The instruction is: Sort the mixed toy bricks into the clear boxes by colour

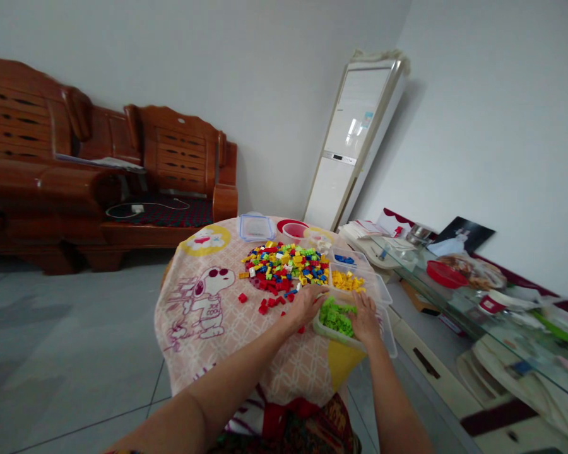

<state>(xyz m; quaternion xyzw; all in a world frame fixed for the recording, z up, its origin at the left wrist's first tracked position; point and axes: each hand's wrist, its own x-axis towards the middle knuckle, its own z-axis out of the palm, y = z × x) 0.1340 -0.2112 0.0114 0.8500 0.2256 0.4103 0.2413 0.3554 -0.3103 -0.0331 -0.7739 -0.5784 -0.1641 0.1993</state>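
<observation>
A clear plastic box (318, 327) of light green toy bricks (337, 316) stands at the table's near right, between my two hands. My left hand (307, 304) is at its far left corner, fingers bent over the rim. On the opposite side, my right hand (365, 318) grips the right rim, its thumb by the green bricks and its fingers reaching toward the far corner. Just beyond, one box holds yellow bricks (346, 281) and another a few blue bricks (344, 259). A heap of mixed bricks (288, 261) lies left of these boxes, with loose red bricks (264, 307) nearer me.
A round table with a patterned tablecloth (246, 340) bears everything. At its back are a blue-edged clear lid (256, 227) and a pink bowl (295, 231). A cluttered glass-topped cabinet (459, 315) runs along the right; wooden seating (180, 151) stands back left.
</observation>
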